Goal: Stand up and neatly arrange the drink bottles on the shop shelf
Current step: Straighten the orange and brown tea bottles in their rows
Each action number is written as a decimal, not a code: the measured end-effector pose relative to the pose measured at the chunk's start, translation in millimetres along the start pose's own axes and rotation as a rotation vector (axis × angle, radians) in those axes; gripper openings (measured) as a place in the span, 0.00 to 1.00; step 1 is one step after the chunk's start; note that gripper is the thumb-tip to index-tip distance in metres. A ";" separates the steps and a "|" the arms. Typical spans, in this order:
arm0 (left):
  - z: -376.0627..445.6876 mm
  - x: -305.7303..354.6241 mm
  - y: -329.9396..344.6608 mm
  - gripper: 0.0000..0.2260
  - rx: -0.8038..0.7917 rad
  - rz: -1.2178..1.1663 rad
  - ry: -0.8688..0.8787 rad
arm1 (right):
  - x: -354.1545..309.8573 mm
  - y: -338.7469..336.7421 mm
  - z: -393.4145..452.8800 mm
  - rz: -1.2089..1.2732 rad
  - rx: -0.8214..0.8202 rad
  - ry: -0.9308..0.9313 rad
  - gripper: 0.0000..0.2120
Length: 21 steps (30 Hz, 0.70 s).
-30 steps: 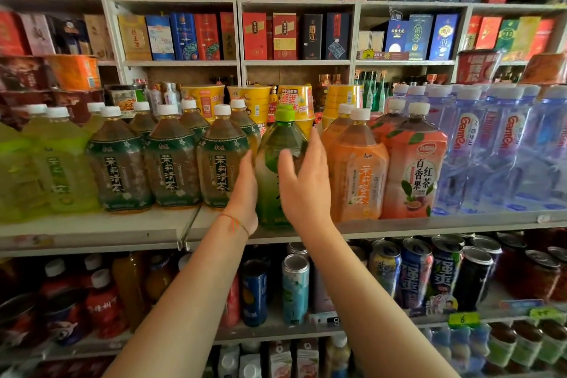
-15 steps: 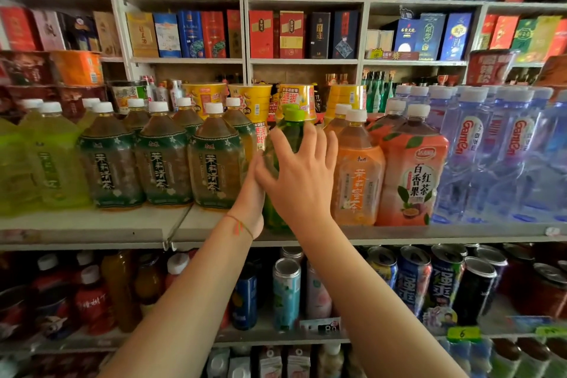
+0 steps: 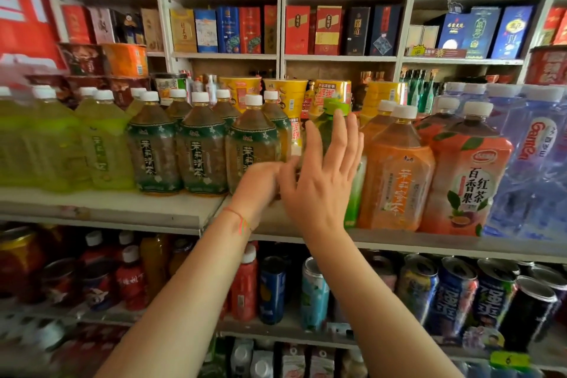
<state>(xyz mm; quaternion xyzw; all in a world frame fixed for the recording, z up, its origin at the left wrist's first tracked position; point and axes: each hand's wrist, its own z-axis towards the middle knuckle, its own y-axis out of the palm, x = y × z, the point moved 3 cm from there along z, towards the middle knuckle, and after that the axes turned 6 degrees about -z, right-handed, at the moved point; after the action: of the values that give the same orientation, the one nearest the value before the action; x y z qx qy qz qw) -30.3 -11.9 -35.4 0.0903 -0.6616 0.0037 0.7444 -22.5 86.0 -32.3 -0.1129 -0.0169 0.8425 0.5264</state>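
Now your right hand (image 3: 322,181) has opened flat off the green-capped bottle (image 3: 333,120); your left hand (image 3: 260,181) still steadies its base, grip hidden — bottle's upright.

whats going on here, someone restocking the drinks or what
A person is tidying a shop shelf of drink bottles. Both hands are at a green-capped bottle standing between the dark green-label tea bottles and the orange tea bottles. The right hand is spread flat, fingers straight, in front of the bottle. The left hand is low at its left side; its grip cannot be made out. The bottle looks upright.
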 end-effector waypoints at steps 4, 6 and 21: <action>15.2 11.7 -67.7 0.12 0.295 0.257 0.330 | -38.0 19.6 -10.0 0.226 -0.104 -0.024 0.20; 22.1 12.6 -90.2 0.13 0.340 0.440 0.399 | -51.7 35.3 -11.9 0.263 -0.239 0.169 0.25; 58.0 -2.3 -160.7 0.09 0.047 0.697 0.508 | -75.4 112.4 -10.5 -0.139 -0.538 0.664 0.65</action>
<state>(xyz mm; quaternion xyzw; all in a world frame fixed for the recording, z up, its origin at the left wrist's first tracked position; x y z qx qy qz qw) -67.5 -177.8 -52.1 -0.1252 -0.4478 0.2923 0.8357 -87.9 -32.2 -46.1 -0.5098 -0.0733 0.6885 0.5106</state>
